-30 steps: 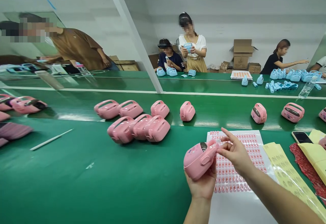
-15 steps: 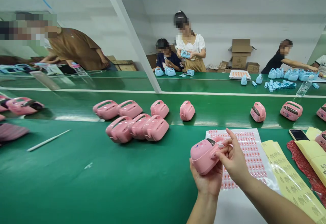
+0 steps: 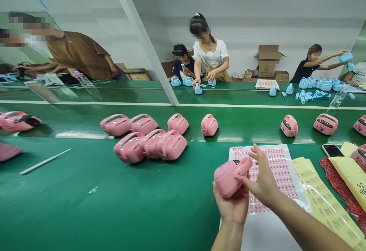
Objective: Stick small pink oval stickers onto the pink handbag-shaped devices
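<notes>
My left hand (image 3: 232,207) cups a pink handled toy case (image 3: 230,175) from below, just above the green table. My right hand (image 3: 261,180) rests on the case's handle end, thumb against it and fingers partly spread. Under both hands lies a white sticker sheet (image 3: 274,175) with rows of small pink stickers. A cluster of pink cases (image 3: 150,144) sits to the left, beyond my hands.
Single pink cases (image 3: 209,125) stand along the green conveyor (image 3: 248,123). Yellow label sheets (image 3: 323,199), a phone (image 3: 332,151) and red material (image 3: 340,184) lie at right. A white stick (image 3: 45,161) lies at left. Other people handle blue cases (image 3: 310,85) at the far table.
The pink case has turned in my hands, so its handle faces up and right. My right hand shifted from pinching at its front to resting on the handle end. The view drifted slightly right.
</notes>
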Action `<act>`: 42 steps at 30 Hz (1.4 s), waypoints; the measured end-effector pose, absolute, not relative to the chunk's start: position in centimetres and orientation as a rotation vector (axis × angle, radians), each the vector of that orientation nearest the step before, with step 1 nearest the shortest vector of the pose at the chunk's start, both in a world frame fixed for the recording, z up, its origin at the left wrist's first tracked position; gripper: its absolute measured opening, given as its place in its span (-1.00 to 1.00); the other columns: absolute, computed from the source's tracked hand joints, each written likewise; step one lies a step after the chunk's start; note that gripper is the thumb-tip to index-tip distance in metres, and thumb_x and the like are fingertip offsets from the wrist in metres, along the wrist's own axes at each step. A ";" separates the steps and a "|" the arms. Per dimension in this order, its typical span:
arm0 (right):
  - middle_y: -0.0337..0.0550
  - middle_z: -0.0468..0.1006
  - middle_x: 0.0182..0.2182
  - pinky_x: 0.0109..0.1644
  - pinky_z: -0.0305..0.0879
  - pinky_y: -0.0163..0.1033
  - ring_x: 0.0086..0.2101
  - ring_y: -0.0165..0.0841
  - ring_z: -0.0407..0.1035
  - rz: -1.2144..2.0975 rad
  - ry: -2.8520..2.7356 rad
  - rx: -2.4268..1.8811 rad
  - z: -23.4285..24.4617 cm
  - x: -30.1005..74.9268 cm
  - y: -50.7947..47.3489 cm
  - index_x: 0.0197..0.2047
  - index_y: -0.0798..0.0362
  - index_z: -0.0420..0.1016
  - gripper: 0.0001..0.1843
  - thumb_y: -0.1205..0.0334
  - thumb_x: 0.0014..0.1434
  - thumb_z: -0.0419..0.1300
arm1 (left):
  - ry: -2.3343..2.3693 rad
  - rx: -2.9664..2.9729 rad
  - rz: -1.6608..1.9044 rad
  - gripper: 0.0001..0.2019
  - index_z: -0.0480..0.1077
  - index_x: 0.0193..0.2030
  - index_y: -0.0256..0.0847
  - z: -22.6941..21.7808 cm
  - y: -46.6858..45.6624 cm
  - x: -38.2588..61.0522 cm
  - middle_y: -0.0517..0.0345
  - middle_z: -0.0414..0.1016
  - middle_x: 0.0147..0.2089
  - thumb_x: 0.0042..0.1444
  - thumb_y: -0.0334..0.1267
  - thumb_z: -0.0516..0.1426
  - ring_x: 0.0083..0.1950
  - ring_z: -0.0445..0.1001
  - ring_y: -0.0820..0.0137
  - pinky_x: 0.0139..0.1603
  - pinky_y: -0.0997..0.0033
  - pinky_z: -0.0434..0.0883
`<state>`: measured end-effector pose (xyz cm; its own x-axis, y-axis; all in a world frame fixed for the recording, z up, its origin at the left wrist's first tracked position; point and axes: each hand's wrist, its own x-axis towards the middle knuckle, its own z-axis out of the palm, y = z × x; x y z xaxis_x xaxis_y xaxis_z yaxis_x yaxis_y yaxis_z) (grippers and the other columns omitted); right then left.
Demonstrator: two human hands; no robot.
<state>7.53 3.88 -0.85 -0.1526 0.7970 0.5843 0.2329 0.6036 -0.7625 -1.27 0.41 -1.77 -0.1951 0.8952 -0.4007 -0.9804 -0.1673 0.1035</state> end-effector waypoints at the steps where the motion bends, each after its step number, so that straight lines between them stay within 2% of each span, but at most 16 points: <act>1: 0.05 0.21 0.10 0.09 0.23 0.11 0.05 -0.12 0.25 0.774 -1.664 -0.883 -0.7 7.5 4.1 0.28 -0.11 -0.13 -0.11 0.22 -0.02 0.28 | 0.389 -0.272 1.737 -0.57 0.29 0.10 -0.28 -1.9 0.4 -1.3 -0.09 0.59 -0.28 0.09 -0.19 -0.01 -0.28 0.58 0.19 -0.35 0.34 0.51; 4: 0.04 0.20 0.11 0.12 0.18 0.09 0.03 -0.15 0.26 1.036 -1.561 -0.938 -0.4 7.1 4.6 0.27 -0.07 -0.10 -0.13 0.18 -0.03 0.27 | 0.347 -0.284 1.717 -0.65 0.37 -0.01 -0.23 -2.3 0.4 -1.2 0.00 0.59 -0.33 0.09 -0.19 -0.01 -0.36 0.57 0.28 -0.36 0.37 0.51; 8: 0.03 0.24 0.08 0.13 0.14 0.11 -0.12 -0.24 0.30 1.037 -1.566 -0.928 -1.0 6.6 4.4 0.29 -0.07 -0.10 -0.14 0.21 -0.01 0.24 | 0.358 -0.308 1.684 -0.65 0.36 -0.04 -0.28 -2.9 0.3 -1.1 -0.06 0.57 -0.29 0.08 -0.17 0.01 -0.34 0.57 0.28 -0.32 0.36 0.51; 10: 0.02 0.22 0.10 0.14 0.13 0.08 -0.13 -0.27 0.30 1.046 -1.590 -0.864 -1.9 6.5 4.6 0.29 -0.09 -0.11 -0.15 0.24 0.01 0.23 | 0.384 -0.299 1.691 -0.65 0.36 -0.05 -0.29 -3.5 0.3 -1.5 -0.08 0.57 -0.28 0.08 -0.17 0.00 -0.34 0.57 0.28 -0.32 0.35 0.51; 12: 0.02 0.22 0.12 0.12 0.18 0.04 -0.12 -0.30 0.33 1.134 -1.630 -0.769 -3.1 6.5 5.8 0.29 -0.10 -0.12 -0.14 0.28 0.00 0.23 | 0.382 -0.245 1.724 -0.67 0.38 -0.08 -0.27 -4.3 0.3 -2.4 -0.09 0.58 -0.27 0.07 -0.16 0.01 -0.32 0.57 0.25 -0.30 0.32 0.52; 15: -0.01 0.35 -0.02 -0.05 0.34 -0.04 -0.19 -0.32 0.41 1.295 -1.676 -0.883 -4.7 6.3 9.8 0.26 -0.06 -0.06 -0.24 0.37 0.03 0.16 | 0.296 -0.054 1.787 -0.64 0.39 -0.05 -0.16 -5.6 0.1 -4.5 -0.03 0.58 -0.16 0.00 -0.10 0.11 -0.20 0.56 0.18 -0.20 0.22 0.52; 16: -0.04 0.38 -0.09 -0.09 0.36 -0.05 -0.22 -0.33 0.43 1.272 -1.666 -1.027 -5.1 6.1 11.4 0.23 -0.03 0.00 -0.31 0.40 0.05 0.11 | 0.265 0.016 1.802 -0.60 0.37 -0.03 -0.12 -5.9 0.0 -5.3 -0.02 0.57 -0.11 -0.02 -0.08 0.14 -0.16 0.55 0.16 -0.16 0.20 0.51; 18: 0.01 0.33 -0.08 -0.05 0.32 0.00 -0.19 -0.30 0.41 1.192 -1.640 -1.170 -5.7 5.5 14.5 0.20 0.04 0.06 -0.36 0.49 0.05 0.05 | 0.239 0.120 1.821 -0.53 0.34 0.03 -0.07 -6.4 -0.3 -6.4 0.00 0.54 -0.04 -0.06 -0.05 0.19 -0.10 0.53 0.15 -0.11 0.17 0.49; 23: 0.04 0.25 -0.04 0.06 0.21 0.05 -0.19 -0.29 0.37 1.089 -1.683 -1.214 -6.2 3.5 17.6 0.17 0.07 0.17 -0.25 0.66 -0.12 0.04 | 0.451 0.118 1.891 -0.60 0.36 0.01 0.12 -6.3 -1.3 -6.9 0.18 0.59 -0.14 -0.03 -0.08 0.21 -0.14 0.55 0.18 -0.21 0.15 0.52; 28: -0.07 0.29 -0.07 0.09 0.17 -0.01 -0.21 -0.34 0.35 1.069 -1.704 -1.144 -6.1 2.9 16.7 0.15 -0.03 0.23 -0.21 0.69 -0.16 -0.01 | 0.739 0.212 1.863 -0.48 0.40 0.00 0.00 -6.1 -1.4 -6.5 0.16 0.60 -0.19 -0.19 -0.09 0.31 -0.18 0.54 0.20 -0.19 0.20 0.50; 31: -0.07 0.29 -0.08 0.03 0.24 -0.02 -0.31 -0.40 0.37 1.080 -1.633 -1.145 -5.3 3.5 16.7 0.21 -0.01 0.11 -0.22 0.62 -0.10 0.01 | 0.858 0.292 1.851 -0.41 0.41 -0.02 -0.08 -6.1 -1.1 -6.4 0.12 0.58 -0.19 -0.28 -0.10 0.36 -0.14 0.52 0.18 -0.17 0.23 0.48; 34: -0.06 0.28 -0.09 -0.07 0.33 -0.05 -0.37 -0.43 0.39 1.116 -1.538 -1.156 -3.6 4.9 16.2 0.25 0.01 -0.07 -0.22 0.49 -0.04 0.09 | 0.953 0.475 1.909 -0.27 0.36 0.04 -0.09 -5.5 -1.1 -5.8 0.07 0.53 -0.07 -0.40 -0.20 0.40 -0.11 0.50 0.18 -0.20 0.34 0.47; 37: -0.15 0.34 -0.16 -0.21 0.39 -0.16 -0.44 -0.46 0.42 1.274 -1.500 -0.999 -0.9 6.6 13.9 0.20 -0.02 -0.01 -0.24 0.39 -0.05 0.18 | 1.069 0.708 1.938 -0.10 0.36 0.06 -0.15 -4.6 -1.3 -4.9 0.00 0.48 -0.04 -0.62 -0.45 0.42 -0.03 0.46 0.14 -0.15 0.41 0.44; 40: -0.23 0.35 -0.19 -0.30 0.39 -0.25 -0.48 -0.51 0.42 1.535 -1.506 -0.661 2.0 8.5 10.2 0.12 -0.09 0.10 -0.27 0.36 -0.11 0.28 | 1.128 0.853 1.892 -0.09 0.43 -0.04 -0.18 -4.3 -1.3 -4.7 -0.04 0.47 -0.02 -0.77 -0.62 0.37 0.14 0.33 0.04 0.09 0.29 0.30; 42: -0.24 0.34 -0.18 -0.35 0.39 -0.29 -0.47 -0.53 0.40 1.636 -1.555 -0.552 3.5 9.6 8.0 0.11 -0.11 0.13 -0.28 0.36 -0.11 0.29 | 1.039 0.819 1.796 -0.17 0.46 -0.13 -0.20 -4.4 -1.1 -5.0 -0.09 0.48 -0.02 -0.77 -0.63 0.36 0.20 0.24 -0.01 0.15 0.19 0.24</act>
